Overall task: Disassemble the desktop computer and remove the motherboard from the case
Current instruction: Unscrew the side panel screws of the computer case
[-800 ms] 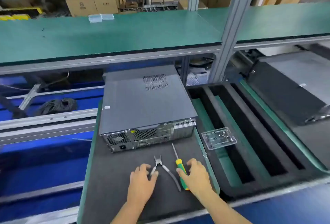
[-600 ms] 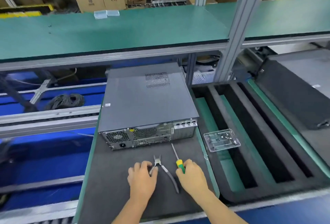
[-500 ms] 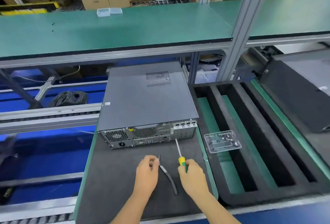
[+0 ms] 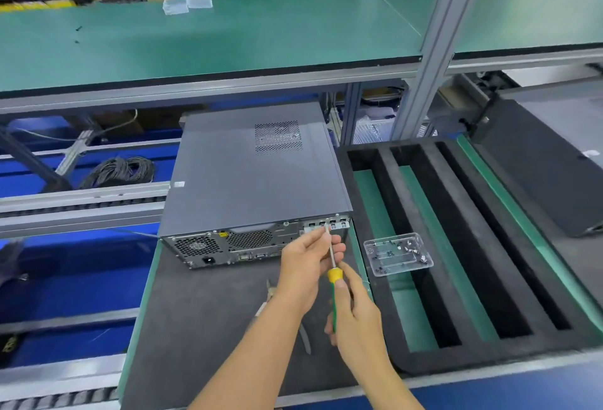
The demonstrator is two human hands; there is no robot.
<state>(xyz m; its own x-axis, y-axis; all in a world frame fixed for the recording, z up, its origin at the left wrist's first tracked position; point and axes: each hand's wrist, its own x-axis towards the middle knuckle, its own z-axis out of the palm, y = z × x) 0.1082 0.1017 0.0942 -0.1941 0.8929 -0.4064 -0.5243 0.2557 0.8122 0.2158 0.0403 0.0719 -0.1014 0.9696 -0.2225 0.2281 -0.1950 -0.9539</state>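
Observation:
A grey desktop computer case (image 4: 251, 178) lies flat on a dark foam mat (image 4: 195, 321), its rear panel with fan grille and ports facing me, the cover closed. My right hand (image 4: 354, 321) grips the green-and-yellow handle of a screwdriver (image 4: 333, 274). My left hand (image 4: 310, 262) pinches the metal shaft near its tip, which touches the upper right of the rear panel by the slot covers. The motherboard is hidden inside the case.
Pliers (image 4: 305, 339) lie on the mat, partly under my left forearm. A clear plastic tray (image 4: 398, 253) with small screws sits to the right on a black slotted foam holder (image 4: 456, 246). A green shelf (image 4: 228, 37) spans above.
My right hand has lifted the screwdriver off the mat and brought its tip to the case's rear panel. My left hand left the pliers and took hold of the shaft.

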